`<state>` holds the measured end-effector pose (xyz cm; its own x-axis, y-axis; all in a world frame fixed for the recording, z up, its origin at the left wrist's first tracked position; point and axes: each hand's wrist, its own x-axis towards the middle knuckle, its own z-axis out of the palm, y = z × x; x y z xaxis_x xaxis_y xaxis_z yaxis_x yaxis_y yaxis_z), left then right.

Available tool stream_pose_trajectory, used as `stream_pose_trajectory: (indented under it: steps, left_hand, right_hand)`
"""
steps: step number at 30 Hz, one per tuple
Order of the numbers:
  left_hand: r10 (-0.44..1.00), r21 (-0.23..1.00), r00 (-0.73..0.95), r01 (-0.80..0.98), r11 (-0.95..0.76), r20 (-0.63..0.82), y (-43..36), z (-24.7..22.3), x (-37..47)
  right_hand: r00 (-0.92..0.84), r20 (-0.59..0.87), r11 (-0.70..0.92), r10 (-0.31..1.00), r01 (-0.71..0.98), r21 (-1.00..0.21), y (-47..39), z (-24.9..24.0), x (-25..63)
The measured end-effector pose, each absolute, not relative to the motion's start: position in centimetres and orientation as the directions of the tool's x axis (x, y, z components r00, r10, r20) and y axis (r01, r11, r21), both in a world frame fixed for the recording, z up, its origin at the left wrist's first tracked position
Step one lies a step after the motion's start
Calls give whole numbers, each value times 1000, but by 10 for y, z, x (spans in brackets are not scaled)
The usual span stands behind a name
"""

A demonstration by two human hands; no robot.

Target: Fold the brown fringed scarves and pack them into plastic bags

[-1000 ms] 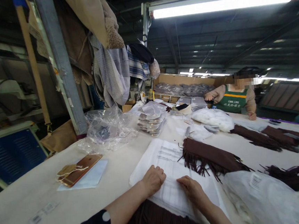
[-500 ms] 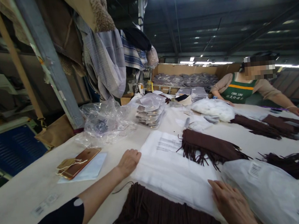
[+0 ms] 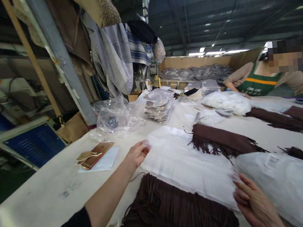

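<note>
A stack of thin white translucent plastic bags [image 3: 183,162] lies flat in front of me. My left hand [image 3: 138,154] is closed in a pinch on the upper left edge of the top bag. At the opposite end my right hand [image 3: 250,195] pinches that bag's right edge between thumb and fingers. Nearest to me, a dark brown fringed fabric piece [image 3: 173,210] covers the table's front, its strands pointing toward the bags. Another brown fringed piece [image 3: 222,137], folded, lies just beyond the stack on the right.
A phone [image 3: 98,155] with a tag lies left on pale blue paper. Behind are crumpled clear plastic [image 3: 114,118] and stacked packed items [image 3: 159,107]. A bulging plastic bag [image 3: 281,179] sits by my right hand. Across the table [image 3: 40,204] stands a co-worker in a green apron [image 3: 260,82].
Both hands now pinch the bag's edges; before, they rested against its sides. The printed lines on the top bag no longer show. The view has shifted, so things appear farther right.
</note>
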<state>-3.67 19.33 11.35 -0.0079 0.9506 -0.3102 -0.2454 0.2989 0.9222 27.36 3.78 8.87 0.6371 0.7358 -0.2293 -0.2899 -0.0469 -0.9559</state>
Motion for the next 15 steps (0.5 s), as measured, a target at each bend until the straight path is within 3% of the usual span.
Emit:
stream_pose_trajectory:
  steps: [3, 6, 10, 15]
  left_hand:
    - [975, 959, -19, -185, 213, -221, 184, 108, -37]
    - [989, 984, 36, -97, 147, -145, 168, 101, -42]
    - [986, 993, 135, 71, 91, -100, 147, 87, -55]
    - [997, 918, 72, 394, -40, 13, 128, 64, -69]
  right_hand:
    - [583, -252, -42, 772, -349, -936, 37, 86, 274]
    - [529, -231, -74, 816, -302, -950, 29, 79, 275]
    - [513, -152, -111, 845, -111, -988, 10, 68, 270]
    - [568, -54, -223, 821, 232, -947, -19, 60, 257]
